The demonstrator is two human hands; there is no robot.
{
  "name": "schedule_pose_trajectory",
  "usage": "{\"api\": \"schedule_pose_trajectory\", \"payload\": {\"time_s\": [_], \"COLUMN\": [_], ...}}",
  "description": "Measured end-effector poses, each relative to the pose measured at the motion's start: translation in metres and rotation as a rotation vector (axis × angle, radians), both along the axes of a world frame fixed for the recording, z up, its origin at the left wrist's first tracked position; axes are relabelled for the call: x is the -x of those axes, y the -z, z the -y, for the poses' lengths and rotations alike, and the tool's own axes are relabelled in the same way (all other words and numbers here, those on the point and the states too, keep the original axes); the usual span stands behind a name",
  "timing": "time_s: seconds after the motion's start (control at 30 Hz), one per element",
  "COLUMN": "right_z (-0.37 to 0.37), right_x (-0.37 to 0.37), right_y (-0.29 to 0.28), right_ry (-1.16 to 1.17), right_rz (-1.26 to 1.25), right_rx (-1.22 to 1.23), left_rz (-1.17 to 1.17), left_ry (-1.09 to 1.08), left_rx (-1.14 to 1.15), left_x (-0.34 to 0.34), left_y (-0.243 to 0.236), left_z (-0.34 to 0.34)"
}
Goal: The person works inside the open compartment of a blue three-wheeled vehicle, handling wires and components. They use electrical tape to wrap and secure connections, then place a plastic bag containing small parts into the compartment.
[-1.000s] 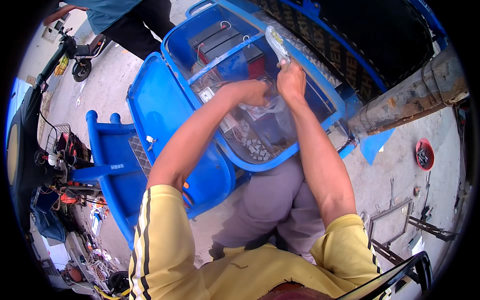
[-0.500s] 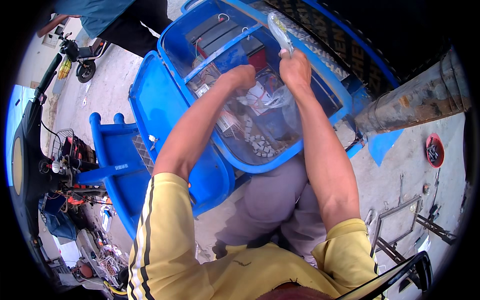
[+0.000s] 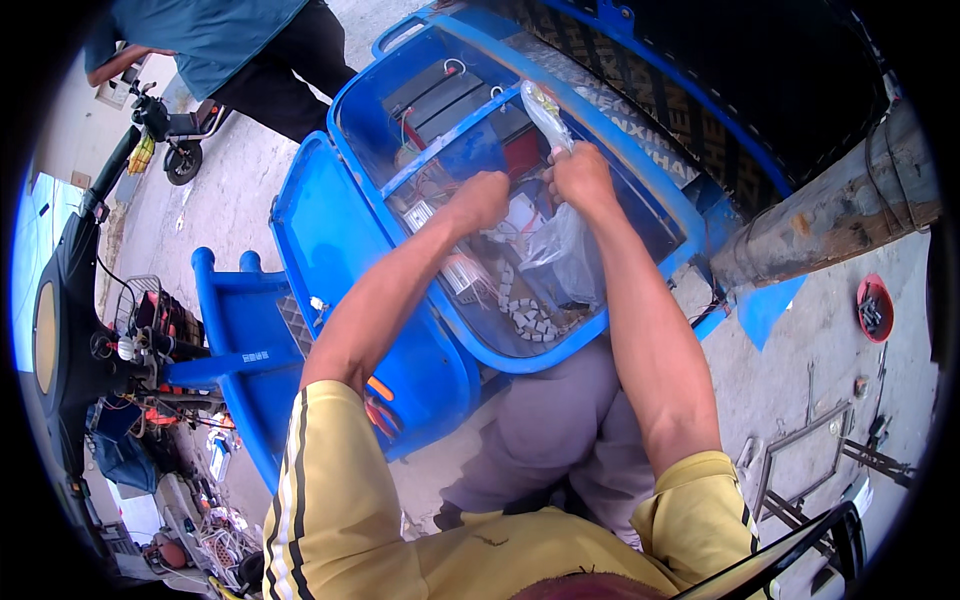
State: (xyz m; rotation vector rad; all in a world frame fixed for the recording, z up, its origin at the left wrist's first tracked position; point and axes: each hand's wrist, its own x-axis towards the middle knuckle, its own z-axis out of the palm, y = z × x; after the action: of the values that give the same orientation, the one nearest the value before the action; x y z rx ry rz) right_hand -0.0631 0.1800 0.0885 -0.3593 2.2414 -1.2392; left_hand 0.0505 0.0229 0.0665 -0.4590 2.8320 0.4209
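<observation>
Over an open blue storage compartment [image 3: 690,225], my right hand [image 3: 583,175] is closed on a clear plastic bag [image 3: 570,250]. The upper end of the bag, with something yellowish inside, sticks up past my fingers, and the rest hangs down into the compartment. My left hand [image 3: 482,200] is closed a short way to the left; its fingertips are hidden, so I cannot make out what it holds. Below it lie silver finned boxes [image 3: 465,275] with wires, and a cluster of small white blocks [image 3: 533,320]. Dark batteries [image 3: 450,105] fill the far end, beyond a blue crossbar [image 3: 440,160].
The blue lid [image 3: 335,215] hangs open on the left, with red- and orange-handled tools [image 3: 383,410] on it. A rusty post [image 3: 830,205] stands right, near a red bowl [image 3: 873,310] and a metal frame [image 3: 805,455]. Another person [image 3: 240,45] is at far left.
Both hands have come slightly nearer to me and to each other. More of the hanging bag shows. My view has shifted, bringing the tools on the lid into sight.
</observation>
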Motion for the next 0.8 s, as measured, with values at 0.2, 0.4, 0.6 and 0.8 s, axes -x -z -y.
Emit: {"api": "schedule_pose_trajectory", "payload": {"time_s": [0.2, 0.4, 0.6, 0.8], "right_z": [-0.003, 0.005, 0.019, 0.05], "right_x": [-0.016, -0.02, -0.012, -0.008], "right_y": [0.001, 0.016, 0.002, 0.0], "right_ry": [-0.203, -0.367, -0.047, -0.041], "right_rz": [-0.358, -0.256, 0.386, 0.456], "right_rx": [-0.065, -0.217, 0.367, 0.417], "left_rz": [0.002, -0.1, -0.312, -0.401], "left_ry": [-0.111, -0.067, -0.125, -0.29], "left_rx": [-0.259, -0.185, -0.012, 0.031], "left_x": [-0.01, -0.014, -0.012, -0.005], "left_y": [-0.01, -0.007, -0.032, -0.016], "left_z": [0.01, 0.006, -0.021, 0.001]}}
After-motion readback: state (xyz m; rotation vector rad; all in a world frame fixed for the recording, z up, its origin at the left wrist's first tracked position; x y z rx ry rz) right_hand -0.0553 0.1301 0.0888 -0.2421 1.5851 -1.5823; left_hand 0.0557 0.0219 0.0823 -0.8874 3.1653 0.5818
